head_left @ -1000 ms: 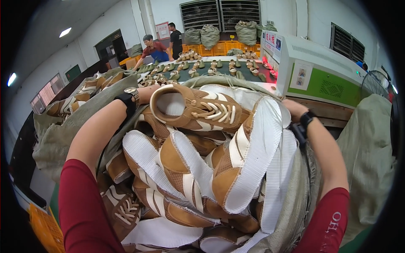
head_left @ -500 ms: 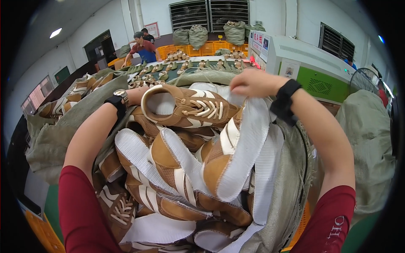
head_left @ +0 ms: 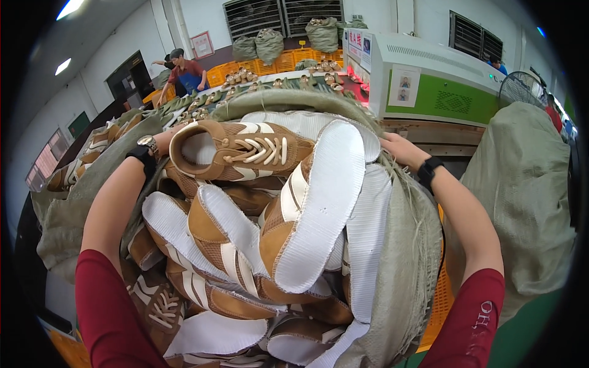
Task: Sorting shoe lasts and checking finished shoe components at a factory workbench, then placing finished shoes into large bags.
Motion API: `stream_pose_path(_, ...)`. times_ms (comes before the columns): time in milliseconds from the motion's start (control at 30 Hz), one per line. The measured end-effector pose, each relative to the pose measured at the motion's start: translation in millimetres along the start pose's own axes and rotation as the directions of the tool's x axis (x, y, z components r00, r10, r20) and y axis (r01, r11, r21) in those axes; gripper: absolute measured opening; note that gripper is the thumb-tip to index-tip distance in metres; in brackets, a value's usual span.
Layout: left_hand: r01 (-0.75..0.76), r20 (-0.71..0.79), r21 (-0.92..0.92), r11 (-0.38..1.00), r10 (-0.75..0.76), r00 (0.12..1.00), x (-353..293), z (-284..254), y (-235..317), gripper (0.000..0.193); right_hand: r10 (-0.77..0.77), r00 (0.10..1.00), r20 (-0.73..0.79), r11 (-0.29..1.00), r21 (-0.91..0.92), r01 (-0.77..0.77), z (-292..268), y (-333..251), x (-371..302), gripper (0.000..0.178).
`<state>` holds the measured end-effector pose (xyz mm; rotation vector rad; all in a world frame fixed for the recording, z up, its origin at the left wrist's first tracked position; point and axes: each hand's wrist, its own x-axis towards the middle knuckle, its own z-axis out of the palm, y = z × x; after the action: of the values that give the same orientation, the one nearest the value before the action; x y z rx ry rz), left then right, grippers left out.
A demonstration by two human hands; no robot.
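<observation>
A woven green-grey sack (head_left: 402, 245) is piled with brown and cream shoe uppers, their white undersides showing and no outsoles on them. On top lies a laced shoe upper (head_left: 248, 150) on its side; beside it another shoe upper (head_left: 322, 202) shows its white bottom upward. My left hand (head_left: 165, 140) is at the far left rim, its fingers hidden behind the laced upper. At the far right rim, my right hand (head_left: 402, 149) is closed on the sack's edge, its fingertips partly out of sight.
Ahead, a conveyor table (head_left: 215, 105) bears rows of shoes; a person in a blue apron (head_left: 187, 76) stands there. A white and green machine (head_left: 442, 80) is at the right, with a fan (head_left: 521, 91). Another full sack (head_left: 521, 202) stands right; more shoe uppers (head_left: 101, 138) lie left.
My right hand has moved right and down, from above the pile to the sack's rim. The upright-facing white underside stands more exposed. My left hand stays behind the laced upper.
</observation>
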<state>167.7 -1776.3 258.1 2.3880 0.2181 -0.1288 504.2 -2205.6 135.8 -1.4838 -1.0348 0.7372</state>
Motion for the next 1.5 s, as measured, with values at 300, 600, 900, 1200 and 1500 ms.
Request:
stream_pose_path(300, 0.145, -0.063, -0.369, 0.918, -0.180, 0.982, 4.6, 4.7, 13.4, 0.020, 0.112, 0.990, 0.080, 0.988, 0.096, -0.120, 24.2, -29.7, 36.6, 0.034)
stream_pose_path(600, 0.064, 0.186, -0.391, 0.918, 0.011, 0.982, -3.7, 12.1, -11.0, 0.037, -0.017, 1.000, 0.023, 0.993, -0.116, 0.019, 25.5, -47.6, 49.8, 0.039)
stream_pose_path(900, -0.334, -0.051, 0.398, 0.855, 0.384, 0.922, -21.3, 20.6, -27.4, 0.043, 0.061, 0.996, 0.057, 0.975, -0.219, -0.048, 15.4, 5.9, 48.8, 0.035)
stream_pose_path(1200, -0.044, -0.082, 0.397, 0.917, 0.083, 0.993, -35.2, 8.6, 12.4, 0.034, 0.183, 0.974, 0.136, 0.965, -0.215, -0.151, -9.3, -15.6, -71.5, 0.048)
stream_pose_path(1500, 0.300, -0.587, 0.161, 0.940, -0.153, 0.795, -173.4, 55.4, 139.7, 0.041, 0.374, 0.897, -0.236, 0.926, 0.148, -0.347, -7.1, -1.5, -160.9, 0.017)
